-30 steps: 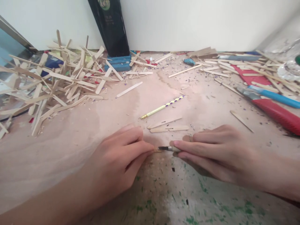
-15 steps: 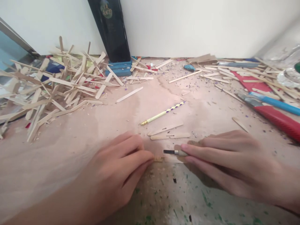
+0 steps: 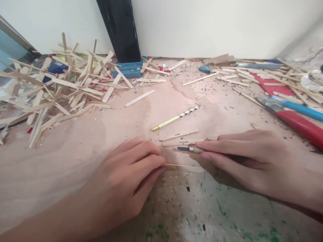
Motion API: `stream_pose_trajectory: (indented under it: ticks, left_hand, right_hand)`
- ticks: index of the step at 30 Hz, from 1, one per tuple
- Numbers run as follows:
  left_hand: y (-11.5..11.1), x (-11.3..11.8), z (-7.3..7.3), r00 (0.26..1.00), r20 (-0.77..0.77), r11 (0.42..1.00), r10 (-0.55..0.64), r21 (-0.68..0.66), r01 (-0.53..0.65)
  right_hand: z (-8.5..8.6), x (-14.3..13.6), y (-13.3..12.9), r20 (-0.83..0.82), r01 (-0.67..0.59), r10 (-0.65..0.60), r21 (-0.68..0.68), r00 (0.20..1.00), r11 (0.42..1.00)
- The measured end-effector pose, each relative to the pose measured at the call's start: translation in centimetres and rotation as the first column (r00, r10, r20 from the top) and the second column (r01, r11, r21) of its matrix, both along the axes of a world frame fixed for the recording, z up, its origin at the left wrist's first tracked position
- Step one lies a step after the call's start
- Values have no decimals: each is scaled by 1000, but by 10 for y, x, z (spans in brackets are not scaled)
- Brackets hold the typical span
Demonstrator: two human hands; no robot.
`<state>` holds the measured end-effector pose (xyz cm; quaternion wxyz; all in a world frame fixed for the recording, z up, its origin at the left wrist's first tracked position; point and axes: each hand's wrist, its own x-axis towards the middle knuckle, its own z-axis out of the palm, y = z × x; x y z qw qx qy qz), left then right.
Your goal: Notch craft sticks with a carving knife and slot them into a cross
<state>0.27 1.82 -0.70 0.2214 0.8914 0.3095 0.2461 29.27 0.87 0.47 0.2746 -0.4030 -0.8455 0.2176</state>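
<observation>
My left hand [image 3: 133, 178] is closed on the left end of a flat wooden stick [image 3: 185, 168], which lies on the table near the front. Between the fingers of my right hand [image 3: 242, 158] is a small carving tool [image 3: 190, 149] with a dark blade pointing left, above and apart from the held stick. Just beyond the blade rest two wooden sticks, a nearer one [image 3: 174, 143] and a farther one [image 3: 185, 134], each with a small slot. A yellow pencil with purple spots [image 3: 174, 119] lies behind them.
A large heap of wooden sticks [image 3: 75, 85] covers the back left. Beside it a black box [image 3: 123, 33] stands on a blue base [image 3: 129, 70]. At the right are more sticks, a blue pen-like tool [image 3: 297, 107], a red-handled tool [image 3: 300, 129] and clear glassware [image 3: 313, 79].
My right hand has moved the carving tool up and away from the held stick, nearer the two slotted sticks. My left hand keeps its hold. The view has shifted slightly.
</observation>
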Motion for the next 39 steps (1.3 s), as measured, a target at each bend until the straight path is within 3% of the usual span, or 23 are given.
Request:
stream_pose_trajectory:
  ticks: [7, 11, 14, 17, 27, 39]
  left_hand:
    - [-6, -6, 8, 1000, -21, 997, -18, 77, 20]
    - [-12, -13, 12, 998, -32, 991, 61, 124, -57]
    - [-9, -12, 11, 999, -48, 992, -18, 122, 24]
    - [-4, -9, 13, 999, -50, 989, 0, 146, 8]
    - [-9, -11, 7, 999, -18, 997, -43, 56, 44]
    - [-9, -12, 5, 997, -13, 993, -78, 89, 79]
  right_hand:
    - [0, 3, 1, -4, 39, -39, -10, 999, 999]
    - [3, 3, 2, 5, 107, -107, -20, 994, 994]
    - [3, 2, 1, 9, 148, -148, 4, 989, 989]
    - [3, 3, 1, 7, 161, -161, -8, 987, 987]
    - [2, 2, 2, -58, 204, -206, -33, 977, 978]
    - [4, 3, 6, -112, 254, -264, -98, 958, 962]
